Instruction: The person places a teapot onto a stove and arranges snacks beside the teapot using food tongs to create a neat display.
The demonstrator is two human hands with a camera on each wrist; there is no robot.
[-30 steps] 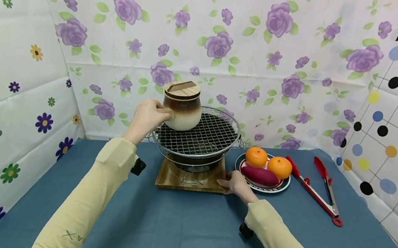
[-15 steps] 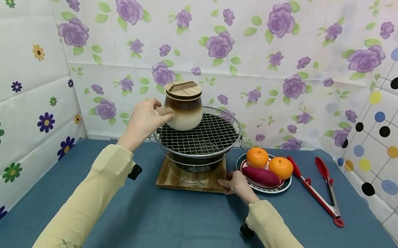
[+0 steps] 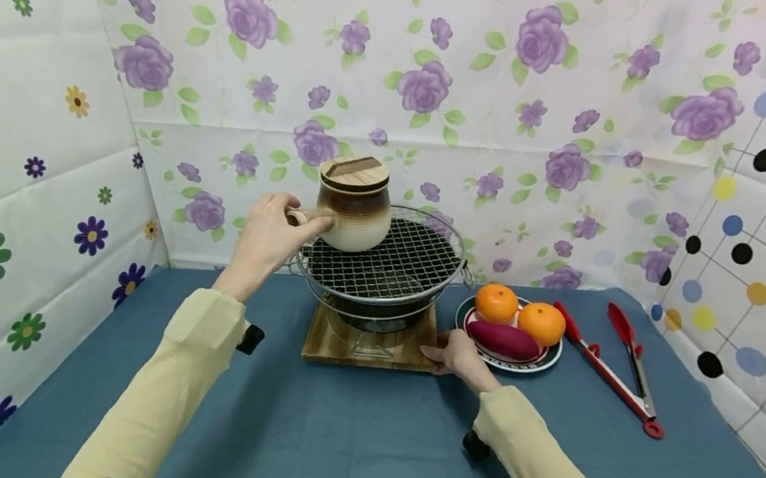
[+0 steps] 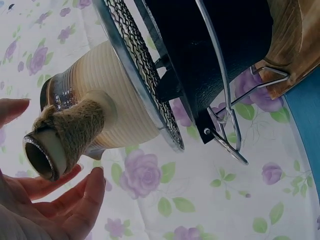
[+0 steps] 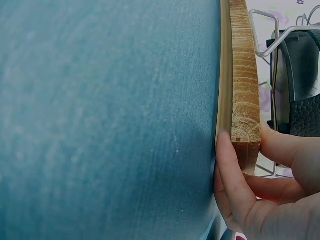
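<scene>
A side-handled teapot (image 3: 361,224) with a brown-to-cream body and wooden lid stands on the wire mesh (image 3: 420,260) of a round tabletop grill. Its twine-wrapped handle (image 4: 82,125) points toward my left hand (image 3: 265,240). Around that handle the left thumb and fingers are spread, with a gap showing in the left wrist view. My right hand (image 3: 460,359) pinches the right front corner of the wooden board (image 3: 336,346) beneath the grill, thumb on top and fingers along its underside edge in the right wrist view.
Right of the board is a plate (image 3: 552,358) with two oranges (image 3: 541,323) and a purple sweet potato (image 3: 502,340). Red-tipped tongs (image 3: 614,386) lie spread farther right. Blue cloth (image 3: 327,442) covers the table, and patterned sheets (image 3: 412,17) hang behind and at both sides.
My left hand has loosened from the teapot's handle and drawn slightly left, baring the handle's end. The teapot stays on the mesh, and my right hand keeps its place.
</scene>
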